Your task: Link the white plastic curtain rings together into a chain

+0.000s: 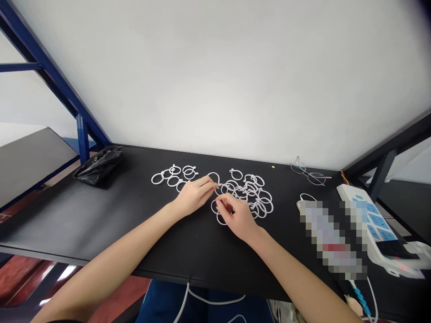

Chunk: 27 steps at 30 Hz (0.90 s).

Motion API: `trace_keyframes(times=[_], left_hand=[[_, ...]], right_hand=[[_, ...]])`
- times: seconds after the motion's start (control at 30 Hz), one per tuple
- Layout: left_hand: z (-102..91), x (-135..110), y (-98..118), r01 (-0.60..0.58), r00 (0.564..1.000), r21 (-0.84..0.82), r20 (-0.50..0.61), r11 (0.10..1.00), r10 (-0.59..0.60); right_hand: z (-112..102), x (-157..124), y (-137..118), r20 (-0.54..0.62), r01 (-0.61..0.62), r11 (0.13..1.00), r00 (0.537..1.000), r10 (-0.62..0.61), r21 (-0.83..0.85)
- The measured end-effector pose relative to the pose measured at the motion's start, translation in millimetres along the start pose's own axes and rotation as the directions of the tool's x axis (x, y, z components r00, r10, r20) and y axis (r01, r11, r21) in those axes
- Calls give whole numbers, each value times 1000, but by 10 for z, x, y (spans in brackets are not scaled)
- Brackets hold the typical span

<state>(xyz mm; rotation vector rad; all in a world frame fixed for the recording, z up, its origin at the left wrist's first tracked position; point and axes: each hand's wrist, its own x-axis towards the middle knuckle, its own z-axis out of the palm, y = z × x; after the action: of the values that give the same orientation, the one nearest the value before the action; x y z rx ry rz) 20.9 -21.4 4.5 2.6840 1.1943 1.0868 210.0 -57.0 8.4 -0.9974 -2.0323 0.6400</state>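
Note:
My left hand [195,195] is closed in a pinch on a thin white plastic ring [213,173], whose loop rises behind the fingertips. Close by on the right, my right hand [237,215] has its thumb and forefinger pressed together over the near left side of a pile of similar rings [266,197]. What that pinch holds, if anything, is hidden. Many of these rings show a small knob at a joint. To the left of my left hand lies a smaller loose group of white rings [173,181].
A crumpled black plastic bag [100,166] lies at the back left of the black table [134,211]. Eyeglasses [307,174], a blurred-out phone-like object [328,237] and a white power strip [373,224] are on the right. A white cable [215,302] hangs over my lap.

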Motion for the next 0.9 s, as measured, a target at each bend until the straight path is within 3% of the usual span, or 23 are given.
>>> trace_keyframes(times=[0.33, 0.63, 0.9], left_hand=[[-30, 13, 38, -85, 994, -24, -68, 996, 83], [-20, 0, 65, -162, 982, -62, -105, 985, 155], [-33, -4, 76, -122, 992, -127, -43, 984, 118]], right_hand=[[21, 29, 52, -235, -71, 996, 970, 55, -58], [7, 49, 62, -293, 37, 998, 955, -49, -47], [19, 43, 60, -291, 78, 997, 953, -83, -27]])
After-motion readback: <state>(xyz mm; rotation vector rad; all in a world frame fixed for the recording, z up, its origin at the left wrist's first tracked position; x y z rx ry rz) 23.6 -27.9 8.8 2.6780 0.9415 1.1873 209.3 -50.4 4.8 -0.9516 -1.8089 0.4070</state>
